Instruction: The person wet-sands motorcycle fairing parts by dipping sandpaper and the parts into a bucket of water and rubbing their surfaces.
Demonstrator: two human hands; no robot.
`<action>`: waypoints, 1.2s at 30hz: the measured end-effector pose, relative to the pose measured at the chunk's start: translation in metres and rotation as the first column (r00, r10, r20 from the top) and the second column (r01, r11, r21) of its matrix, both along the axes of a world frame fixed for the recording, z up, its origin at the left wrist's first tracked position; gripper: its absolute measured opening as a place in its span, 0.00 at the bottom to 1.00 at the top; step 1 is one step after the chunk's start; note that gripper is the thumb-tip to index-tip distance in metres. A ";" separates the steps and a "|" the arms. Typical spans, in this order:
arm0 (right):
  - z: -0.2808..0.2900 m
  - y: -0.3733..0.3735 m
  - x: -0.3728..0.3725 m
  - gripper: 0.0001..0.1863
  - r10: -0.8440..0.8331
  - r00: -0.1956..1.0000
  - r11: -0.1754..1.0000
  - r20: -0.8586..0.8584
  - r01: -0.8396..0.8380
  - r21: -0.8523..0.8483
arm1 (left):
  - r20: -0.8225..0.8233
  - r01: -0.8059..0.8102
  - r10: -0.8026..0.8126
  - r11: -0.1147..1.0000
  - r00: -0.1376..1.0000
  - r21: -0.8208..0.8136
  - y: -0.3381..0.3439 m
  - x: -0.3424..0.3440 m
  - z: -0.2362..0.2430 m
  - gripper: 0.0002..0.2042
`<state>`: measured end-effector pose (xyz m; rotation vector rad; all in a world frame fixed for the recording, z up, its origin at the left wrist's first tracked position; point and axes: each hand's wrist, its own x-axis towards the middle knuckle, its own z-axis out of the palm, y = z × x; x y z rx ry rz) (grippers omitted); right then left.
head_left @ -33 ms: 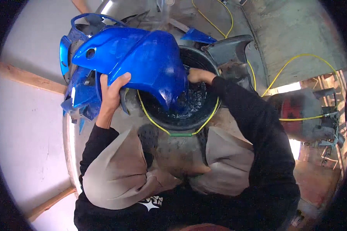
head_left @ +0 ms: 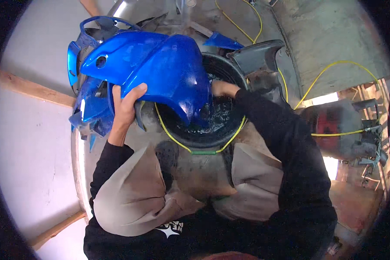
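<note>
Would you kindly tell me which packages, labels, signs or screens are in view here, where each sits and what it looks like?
No packages, signs or screens show.
Printed mark: a small white graphic on the black top at the lower edge, between the person's knees; partly hidden by folds.
No label can be made out on the glossy blue panel that the left hand grips over the black tub, nor near the right hand.
</note>
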<state>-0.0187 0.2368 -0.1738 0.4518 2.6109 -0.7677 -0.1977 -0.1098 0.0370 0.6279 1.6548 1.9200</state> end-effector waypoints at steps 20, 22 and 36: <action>0.231 -0.092 0.004 0.20 0.062 0.948 0.580 0.313 0.221 -0.784 | -0.159 0.056 -0.048 0.997 0.986 0.045 -0.006 0.008 0.006 0.19; 0.206 -0.075 0.012 0.20 0.095 0.907 0.659 0.410 0.251 -0.709 | -0.178 0.072 -0.063 0.996 0.982 0.045 -0.001 0.009 0.008 0.19; 0.102 -0.069 -0.016 0.21 0.024 0.799 0.818 0.601 0.329 -0.471 | -0.306 -0.058 0.093 0.991 0.948 0.122 -0.009 0.003 0.015 0.19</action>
